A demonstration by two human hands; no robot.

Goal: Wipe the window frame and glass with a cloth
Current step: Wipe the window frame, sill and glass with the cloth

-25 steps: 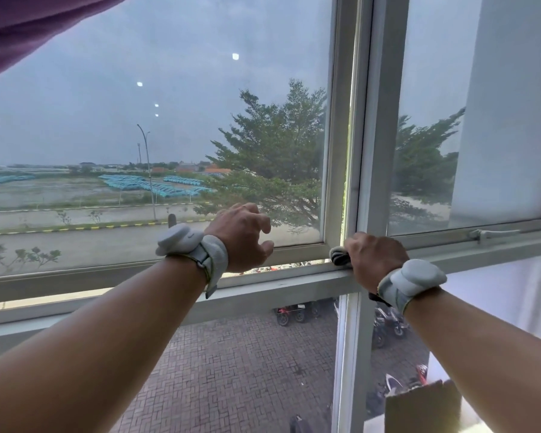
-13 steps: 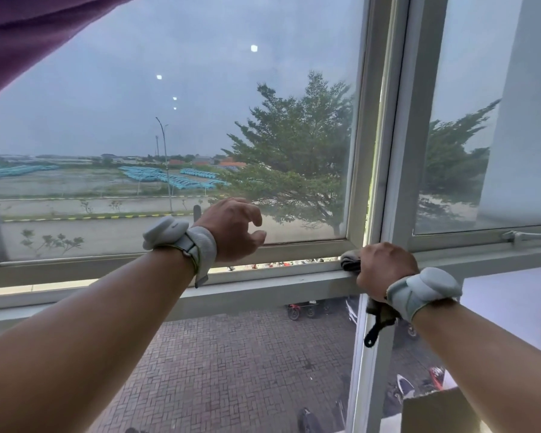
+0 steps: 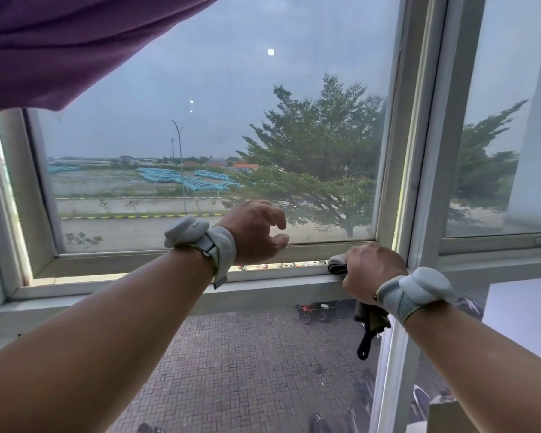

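Right hand (image 3: 372, 273) clamped round a grey cloth (image 3: 338, 264), pressed onto the white window frame (image 3: 278, 281) near the centre post, tail dangling below. Left hand (image 3: 253, 232) at the sash's lower rail, fingers loosely curled, gripping nothing. Glass (image 3: 216, 135) just above.

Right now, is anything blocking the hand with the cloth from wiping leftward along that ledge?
Nothing visible lies on the white frame ledge. The right hand grips the grey cloth on it; the left hand hovers above at the sash rail, possibly crossing the path.
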